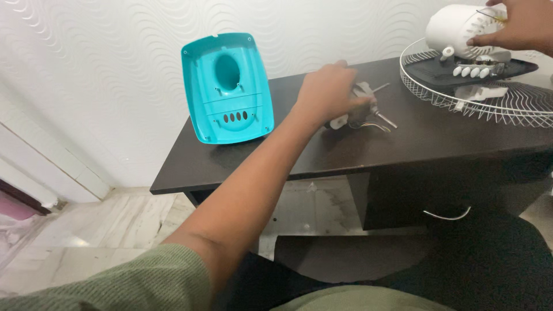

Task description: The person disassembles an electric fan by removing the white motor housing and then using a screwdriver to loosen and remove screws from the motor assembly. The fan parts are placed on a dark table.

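My left hand [329,92] reaches across the dark desk [242,158] and closes on a small fan motor [364,108] with a metal shaft and loose wires lying on the desktop. My right hand [517,24] rests at the top right on a white ribbed motor housing [458,26], fingers curled over its end. Under the housing lie a dark fan base with white buttons [473,71] and a white wire fan guard [489,106].
A turquoise plastic fan cover [227,86] leans upright against the textured white wall at the desk's left end. The desk has a drawer with a curved metal handle [447,215]. Pale marble floor [86,230] lies to the left.
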